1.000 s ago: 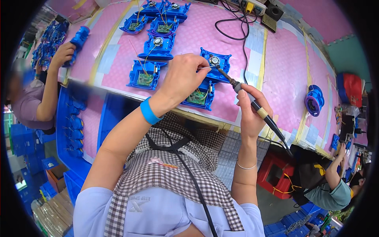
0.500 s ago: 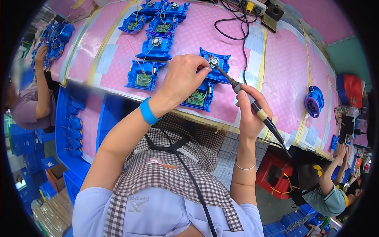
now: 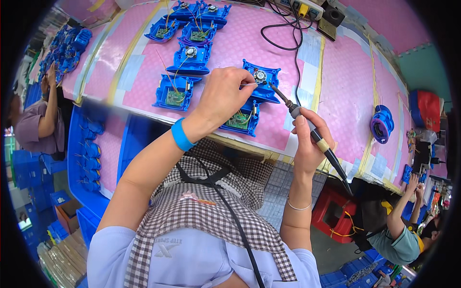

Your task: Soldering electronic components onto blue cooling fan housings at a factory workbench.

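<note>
My left hand (image 3: 224, 91) is closed in a pinch on a thin pale wire (image 3: 248, 84), held beside a small round speaker (image 3: 260, 76). That speaker sits in an open blue plastic housing (image 3: 269, 95) on the pink table. In my right hand (image 3: 313, 139) is a soldering iron (image 3: 294, 110), gripped like a pen. Its tip is just right of the speaker, over the housing; whether it touches is too small to tell. Directly below lies a second blue housing with a green circuit board (image 3: 238, 121), partly under the first.
More blue housings (image 3: 175, 93) with boards, speakers and loose wires stand left and far left. A power strip (image 3: 307, 8), black cable and iron stand (image 3: 331, 19) are at the back. A blue-purple part (image 3: 382, 124) lies right. Co-workers sit at both sides; a blue bin (image 3: 79, 177) stands lower left.
My right hand has drawn the soldering iron slightly right and down, so its tip has moved from the speaker's edge. The left hand keeps its place with the wire.
</note>
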`<move>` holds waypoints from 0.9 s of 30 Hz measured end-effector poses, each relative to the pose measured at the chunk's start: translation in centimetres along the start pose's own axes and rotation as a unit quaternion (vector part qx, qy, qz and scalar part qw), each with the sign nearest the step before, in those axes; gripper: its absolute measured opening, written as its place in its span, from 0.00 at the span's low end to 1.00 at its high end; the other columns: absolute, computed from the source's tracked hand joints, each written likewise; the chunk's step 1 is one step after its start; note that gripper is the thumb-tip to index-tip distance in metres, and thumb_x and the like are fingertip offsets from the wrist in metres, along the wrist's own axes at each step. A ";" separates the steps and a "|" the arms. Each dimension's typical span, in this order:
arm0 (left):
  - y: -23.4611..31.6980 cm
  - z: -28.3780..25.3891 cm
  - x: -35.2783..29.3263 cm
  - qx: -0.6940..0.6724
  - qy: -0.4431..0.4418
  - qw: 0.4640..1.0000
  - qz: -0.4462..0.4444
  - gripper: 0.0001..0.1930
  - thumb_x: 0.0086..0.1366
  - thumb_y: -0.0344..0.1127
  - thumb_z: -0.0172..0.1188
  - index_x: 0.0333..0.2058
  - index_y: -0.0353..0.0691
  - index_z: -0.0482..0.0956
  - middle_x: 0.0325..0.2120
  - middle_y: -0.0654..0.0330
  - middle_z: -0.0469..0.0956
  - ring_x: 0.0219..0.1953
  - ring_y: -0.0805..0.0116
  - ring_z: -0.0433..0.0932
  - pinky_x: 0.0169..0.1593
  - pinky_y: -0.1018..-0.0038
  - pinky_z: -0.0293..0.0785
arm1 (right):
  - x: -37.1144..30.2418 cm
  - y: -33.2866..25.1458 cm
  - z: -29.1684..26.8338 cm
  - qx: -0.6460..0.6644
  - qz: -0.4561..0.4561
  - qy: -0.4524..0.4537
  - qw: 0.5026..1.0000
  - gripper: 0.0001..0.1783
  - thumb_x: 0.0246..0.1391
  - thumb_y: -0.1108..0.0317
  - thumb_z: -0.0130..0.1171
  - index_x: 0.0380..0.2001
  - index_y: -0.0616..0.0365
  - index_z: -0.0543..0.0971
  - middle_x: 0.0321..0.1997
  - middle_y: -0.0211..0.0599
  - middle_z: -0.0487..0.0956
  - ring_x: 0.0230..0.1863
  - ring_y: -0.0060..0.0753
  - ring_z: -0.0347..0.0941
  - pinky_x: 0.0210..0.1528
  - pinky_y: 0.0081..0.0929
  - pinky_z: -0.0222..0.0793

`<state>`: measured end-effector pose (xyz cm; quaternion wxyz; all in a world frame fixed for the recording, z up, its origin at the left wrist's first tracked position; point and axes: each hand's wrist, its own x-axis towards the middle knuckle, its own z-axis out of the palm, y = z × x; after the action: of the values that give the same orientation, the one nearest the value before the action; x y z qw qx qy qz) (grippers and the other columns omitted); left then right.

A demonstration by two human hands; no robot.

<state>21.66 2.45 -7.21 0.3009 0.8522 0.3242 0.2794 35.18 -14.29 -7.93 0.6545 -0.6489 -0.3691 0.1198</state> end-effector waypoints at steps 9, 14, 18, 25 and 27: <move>0.8 0.3 -0.1 0.012 0.051 0.996 0.077 0.06 0.56 0.31 0.65 0.32 0.36 0.82 0.27 0.50 0.80 0.31 0.49 0.80 0.35 0.58 0.75 | 0.5 -0.1 -0.6 -0.035 0.007 0.023 0.999 0.08 0.53 0.76 0.66 0.37 0.66 0.84 0.29 0.33 0.83 0.28 0.16 0.75 0.30 0.15 0.67; 0.8 0.9 0.4 0.076 -0.012 0.994 0.079 0.06 0.55 0.30 0.66 0.31 0.35 0.84 0.26 0.53 0.81 0.28 0.56 0.80 0.33 0.63 0.74 | 0.7 -0.2 0.0 -0.067 -0.004 0.007 0.998 0.08 0.52 0.76 0.67 0.37 0.66 0.84 0.28 0.33 0.83 0.26 0.16 0.74 0.28 0.15 0.66; 0.4 0.6 0.2 0.047 -0.012 0.995 0.083 0.06 0.55 0.31 0.66 0.30 0.36 0.85 0.26 0.52 0.81 0.28 0.56 0.80 0.33 0.63 0.74 | 0.8 0.2 0.3 -0.060 -0.010 0.007 0.998 0.08 0.52 0.75 0.67 0.37 0.65 0.84 0.28 0.32 0.83 0.24 0.14 0.72 0.26 0.14 0.64; 0.5 0.4 0.0 0.031 -0.044 0.997 0.048 0.07 0.56 0.31 0.63 0.30 0.36 0.85 0.28 0.49 0.80 0.33 0.49 0.80 0.39 0.57 0.75 | 0.7 0.5 0.2 -0.053 -0.002 0.006 0.999 0.08 0.52 0.75 0.67 0.37 0.65 0.84 0.26 0.30 0.82 0.24 0.12 0.70 0.26 0.13 0.62; 0.6 0.5 0.0 0.028 -0.041 0.997 0.052 0.07 0.56 0.31 0.63 0.30 0.36 0.85 0.28 0.49 0.80 0.34 0.49 0.80 0.39 0.57 0.75 | 0.7 0.5 0.2 -0.056 -0.004 0.005 0.998 0.08 0.52 0.75 0.67 0.37 0.65 0.84 0.27 0.31 0.82 0.24 0.13 0.71 0.26 0.13 0.62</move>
<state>22.22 1.90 -7.09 0.2752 0.8867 0.2748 0.2500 35.71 -13.60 -8.17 0.6192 -0.6838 -0.3745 0.0934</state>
